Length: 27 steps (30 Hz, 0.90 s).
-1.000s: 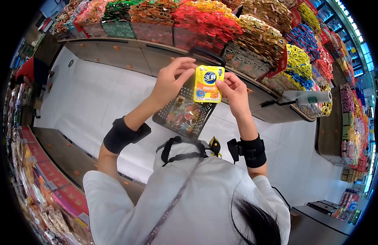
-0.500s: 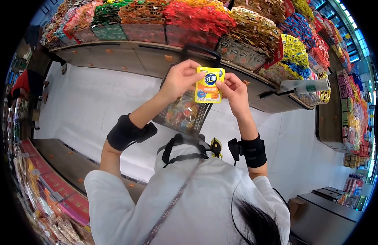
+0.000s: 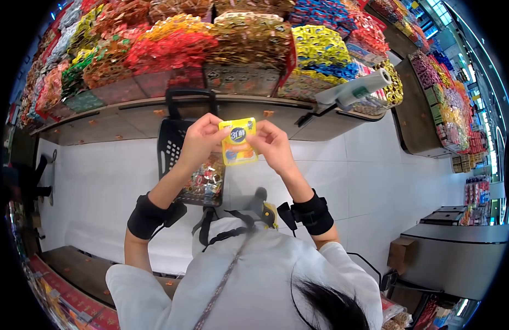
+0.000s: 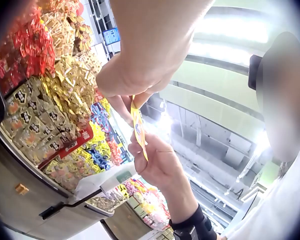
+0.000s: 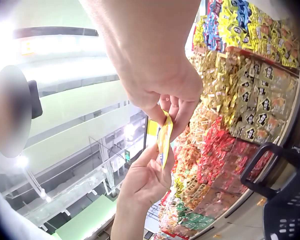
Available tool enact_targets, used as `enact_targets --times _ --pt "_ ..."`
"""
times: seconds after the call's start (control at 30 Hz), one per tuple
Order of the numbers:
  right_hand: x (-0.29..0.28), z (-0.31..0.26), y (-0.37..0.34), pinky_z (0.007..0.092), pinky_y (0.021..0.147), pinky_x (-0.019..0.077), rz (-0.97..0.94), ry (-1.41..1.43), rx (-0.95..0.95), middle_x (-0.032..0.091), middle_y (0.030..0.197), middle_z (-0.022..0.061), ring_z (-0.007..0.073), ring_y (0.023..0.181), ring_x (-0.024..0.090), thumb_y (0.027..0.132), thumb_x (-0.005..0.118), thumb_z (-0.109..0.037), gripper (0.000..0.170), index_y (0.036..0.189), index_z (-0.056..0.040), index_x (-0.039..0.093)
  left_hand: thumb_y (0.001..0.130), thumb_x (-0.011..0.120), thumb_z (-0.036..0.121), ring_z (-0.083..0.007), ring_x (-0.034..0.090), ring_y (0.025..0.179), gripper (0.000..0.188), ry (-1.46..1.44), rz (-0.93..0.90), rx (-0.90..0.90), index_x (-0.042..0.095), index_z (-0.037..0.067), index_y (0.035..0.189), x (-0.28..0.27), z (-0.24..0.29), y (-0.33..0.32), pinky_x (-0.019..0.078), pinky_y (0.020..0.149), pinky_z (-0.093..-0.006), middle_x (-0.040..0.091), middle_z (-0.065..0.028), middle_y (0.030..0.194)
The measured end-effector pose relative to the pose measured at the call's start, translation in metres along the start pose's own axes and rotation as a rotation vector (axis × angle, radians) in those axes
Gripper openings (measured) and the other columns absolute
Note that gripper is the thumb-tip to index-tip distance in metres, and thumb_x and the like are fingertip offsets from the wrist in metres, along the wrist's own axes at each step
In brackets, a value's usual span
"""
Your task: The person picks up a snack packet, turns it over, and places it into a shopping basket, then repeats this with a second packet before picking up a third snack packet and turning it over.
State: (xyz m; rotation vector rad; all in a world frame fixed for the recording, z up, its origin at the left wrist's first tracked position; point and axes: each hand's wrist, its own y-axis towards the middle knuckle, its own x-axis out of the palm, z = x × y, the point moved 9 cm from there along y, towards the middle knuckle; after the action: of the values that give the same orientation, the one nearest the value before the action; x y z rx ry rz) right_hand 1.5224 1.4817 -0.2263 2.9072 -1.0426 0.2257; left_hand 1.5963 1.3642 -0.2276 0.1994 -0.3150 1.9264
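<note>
A small yellow snack packet [image 3: 241,151] with a dark blue round logo and an orange band is held up in front of the body, printed face toward the head camera. My left hand [image 3: 198,144] pinches its upper left edge between thumb and fingers. On the opposite edge, my right hand [image 3: 274,147] pinches it the same way. Both wrist views show the packet [image 4: 138,127] nearly edge-on, stretched between the two hands. Below and left of it stands a black shopping basket [image 3: 169,143] with several colourful packets inside, partly hidden by the left arm.
Along the counter ahead lie heaps of wrapped snacks, among them red packets [image 3: 169,52] and yellow packets [image 3: 320,47]. A roll of plastic bags [image 3: 370,85] juts out at the counter's right end. A grey metal cabinet [image 3: 458,258] stands at the right; another person's legs [image 3: 43,176] show far left.
The head view has swung to the right, so the counter and basket sit further left. My left fingers have settled onto the packet's edge, where they were apart from it a second ago.
</note>
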Motion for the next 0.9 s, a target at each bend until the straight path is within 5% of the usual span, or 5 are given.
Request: enact_targets --times 0.3,0.47,0.67,0.77,0.9 --pt "-0.150 -0.015 -0.008 0.0188 0.066 0.0440 0.057 -0.023 0.025 0.060 0.081 0.0030 0.0053 0.075 0.056 0.081 0.056 -0.002 0.012 0.091 0.0014 0.051 0.081 0.059 0.009 -0.0041 0.054 0.069 0.011 0.031 -0.057 -0.022 0.049 0.005 0.079 0.127 -0.045 0.077 0.0487 0.056 -0.0190 0.057 0.0006 0.074" --pt "-0.200 -0.025 -0.006 0.0199 0.066 0.0443 0.095 -0.038 0.041 0.061 0.083 0.0048 0.0064 0.074 0.056 0.081 0.057 -0.003 0.012 0.092 0.0017 0.052 0.080 0.058 0.008 -0.0007 0.049 0.065 0.009 0.162 -0.043 0.100 0.053 0.002 0.077 0.164 -0.041 0.106 0.0369 0.053 -0.0151 0.056 0.0022 0.071" --pt "-0.224 -0.029 0.015 0.0199 0.065 0.0441 0.111 -0.009 0.061 0.061 0.082 0.0041 0.0066 0.074 0.056 0.080 0.058 -0.003 0.012 0.090 0.0014 0.053 0.081 0.059 0.010 -0.0014 0.051 0.064 0.011 0.140 -0.031 0.070 0.052 0.002 0.077 0.176 -0.037 0.134 0.0405 0.052 -0.0170 0.058 0.0003 0.072" --pt "-0.229 -0.029 0.031 0.0163 0.052 0.0375 0.110 -0.024 0.025 0.058 0.076 -0.0003 0.0021 0.063 0.050 0.081 0.057 -0.002 0.008 0.088 -0.0011 0.053 0.083 0.056 0.010 -0.0050 0.058 0.069 0.010 0.305 -0.044 0.082 0.049 0.004 0.080 0.169 -0.041 0.152 0.0502 0.052 -0.0182 0.060 -0.0016 0.075" --pt "-0.236 -0.023 0.056 0.0160 0.055 0.0363 0.076 -0.028 0.029 0.056 0.076 -0.0020 0.0013 0.064 0.048 0.080 0.057 -0.002 0.009 0.088 -0.0005 0.054 0.082 0.056 0.008 -0.0062 0.058 0.069 0.013 0.133 -0.110 0.014 0.045 0.003 0.086 0.167 -0.047 0.176 0.0502 0.054 -0.0187 0.059 -0.0036 0.080"
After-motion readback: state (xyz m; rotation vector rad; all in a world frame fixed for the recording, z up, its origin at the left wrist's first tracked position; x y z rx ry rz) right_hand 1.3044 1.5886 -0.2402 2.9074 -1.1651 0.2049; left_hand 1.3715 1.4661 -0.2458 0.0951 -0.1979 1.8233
